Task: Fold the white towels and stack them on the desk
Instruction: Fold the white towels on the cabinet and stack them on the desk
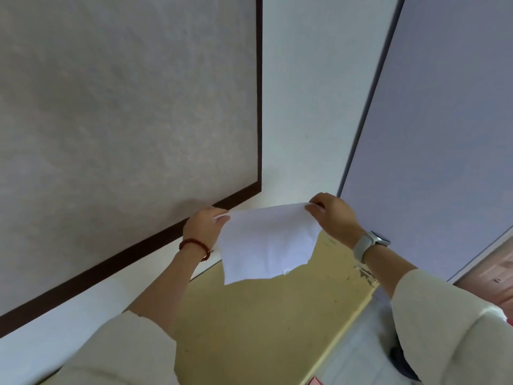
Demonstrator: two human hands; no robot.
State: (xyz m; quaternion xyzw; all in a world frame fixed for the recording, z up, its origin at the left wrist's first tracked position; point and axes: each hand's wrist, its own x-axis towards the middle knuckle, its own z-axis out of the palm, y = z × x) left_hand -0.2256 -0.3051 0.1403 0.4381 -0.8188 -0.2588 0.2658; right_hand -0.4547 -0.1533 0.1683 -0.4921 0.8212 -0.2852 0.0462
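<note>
Sleeves of mine fill the bottom corners, cream cloth, arms reaching up and out over the desk. Desk is my landmark: yellowish top, scuffed paint along its right edge. Towel hangs in the air above the desk's far end, not touching it, spread out flat between my hands. Left hand pinches the towel's top left corner, fingers curled on it; red bead bracelet on that wrist. Right hand pinches the top right corner, thumb and fingers closed on the edge; pale watch on that wrist. Lower edge of the towel dangles loose and uneven, one lower corner looks turned. Looks like a single layer, so I judge no fold made in this one yet; this is the shake-out or line-up step. No folded stack shows anywhere on the desk part I can see, and no other towels are in view, so count done is unknown. Left to do, as I read it: fold this towel, lay it on the desk, repeat for the rest. Framed panel sits on the wall beyond the desk, to its left.
</note>
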